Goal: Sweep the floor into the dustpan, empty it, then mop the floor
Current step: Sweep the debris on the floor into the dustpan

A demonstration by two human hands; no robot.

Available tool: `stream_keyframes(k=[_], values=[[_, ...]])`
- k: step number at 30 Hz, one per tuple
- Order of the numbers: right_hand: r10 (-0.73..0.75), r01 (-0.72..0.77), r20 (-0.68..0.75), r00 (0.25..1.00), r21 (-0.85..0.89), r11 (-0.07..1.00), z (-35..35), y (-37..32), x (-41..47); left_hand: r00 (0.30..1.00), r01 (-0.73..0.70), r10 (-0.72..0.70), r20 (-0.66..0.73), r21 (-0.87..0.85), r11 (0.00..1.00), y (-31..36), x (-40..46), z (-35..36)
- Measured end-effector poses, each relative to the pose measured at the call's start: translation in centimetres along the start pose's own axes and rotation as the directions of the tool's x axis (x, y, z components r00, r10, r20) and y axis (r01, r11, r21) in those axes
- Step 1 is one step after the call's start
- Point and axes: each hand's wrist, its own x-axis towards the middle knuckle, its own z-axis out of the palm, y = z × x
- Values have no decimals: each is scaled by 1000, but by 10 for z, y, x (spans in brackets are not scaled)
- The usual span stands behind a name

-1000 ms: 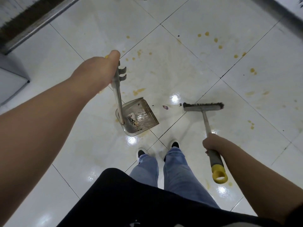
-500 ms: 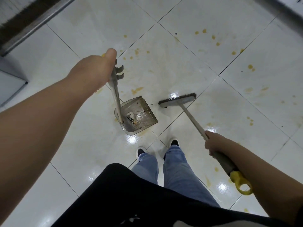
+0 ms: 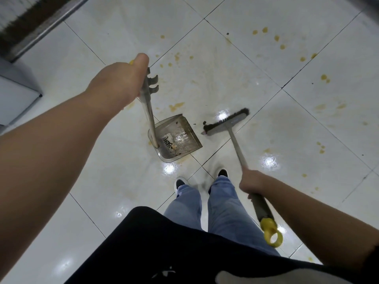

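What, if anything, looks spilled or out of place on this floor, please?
Yellow-brown stains spatter the white tiles beyond the dustpan and to the right. A small dark scrap lies loose by the broom head, not yet swept in.

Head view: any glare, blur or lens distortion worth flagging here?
Head view: bright glare spots on the wet floor tiles, one beside the broom head and reflections inside the dustpan; the broom shaft and right hand look slightly motion-blurred; wide-angle bending enlarges the left forearm; left hand reasonably sharp.
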Motion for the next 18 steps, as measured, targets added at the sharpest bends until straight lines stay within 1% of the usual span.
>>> stream_keyframes(k=[1,2,3,4,6,8,11,13,15,18], values=[[-24,24,23,999,9,1000,6,-4,-2,1000,-2,2,0,1,1000,2,0,-1],[-54,51,51,997,65,997,7,-7,-2,1000,1,-1,-1,0,1000,4,-1,-1],[-83,70,64,994,176,982,4,-10,-1,1000,4,-4,-3,-3,1000,6,-2,-1],[-99,73,70,993,310,948,-1,-12,1,1000,1,-1,-6,-4,1000,7,-2,-1],[-83,20,98,992,522,853,-12,-10,3,1000,-15,15,-9,-2,1000,7,-2,0],[-76,-36,150,986,629,777,-17,-4,-1,1000,-21,21,-9,8,1000,7,-2,0],[-74,-67,179,981,671,738,-10,6,-10,1000,-10,10,-8,19,1000,3,-3,1],[-56,-63,146,988,697,714,-4,11,-17,1000,-7,7,-4,22,1000,0,-3,2],[-26,-35,79,997,686,727,-1,15,-20,1000,-14,14,-1,24,1000,-4,-2,4],[11,-6,-4,1000,621,784,-3,21,-20,1000,-16,17,-10,23,1000,-7,-3,3]])
